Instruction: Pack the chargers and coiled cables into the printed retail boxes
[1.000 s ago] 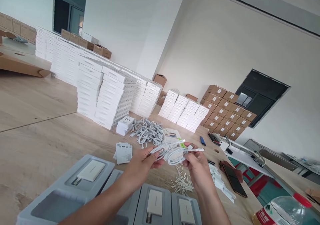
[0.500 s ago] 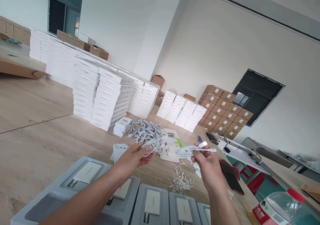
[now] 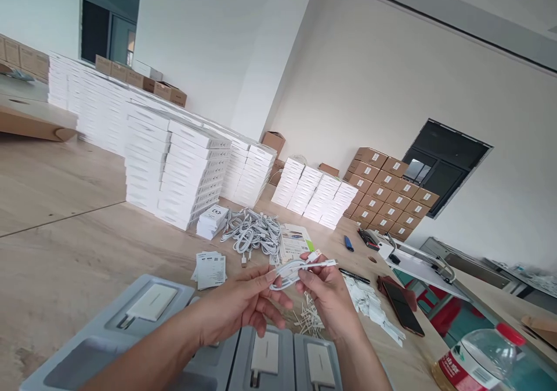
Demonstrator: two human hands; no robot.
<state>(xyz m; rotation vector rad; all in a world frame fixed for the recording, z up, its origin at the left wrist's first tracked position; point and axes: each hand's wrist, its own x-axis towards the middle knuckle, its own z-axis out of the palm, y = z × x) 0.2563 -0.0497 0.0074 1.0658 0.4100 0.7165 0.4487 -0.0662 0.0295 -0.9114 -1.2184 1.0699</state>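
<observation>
A coiled white USB cable (image 3: pixel 285 276) is held up in front of me, above the table. My right hand (image 3: pixel 321 278) grips it between thumb and fingers near its plug ends, with a USB plug pointing up. My left hand (image 3: pixel 255 295) has its thumb and forefinger at the left end of the coil, its other fingers loosely curled below. Behind them lies a pile of similar cables (image 3: pixel 255 231). Small white ties (image 3: pixel 310 318) are scattered below my right hand. Grey trays (image 3: pixel 241 353) with flat white devices (image 3: pixel 265 351) stand nearest me, partly hidden by my forearms.
Tall stacks of white boxes (image 3: pixel 183 170) line the table's back left. Brown cartons (image 3: pixel 383 191) are piled behind. Printed cards (image 3: pixel 212 271) lie left of my hands. To the right are a phone (image 3: pixel 402 307), white strips (image 3: pixel 369 304) and a red-capped bottle (image 3: pixel 478 359).
My hands have come together at one coiled cable. The left hand has moved right and down from the cable pile; the right hand has moved left with the cable.
</observation>
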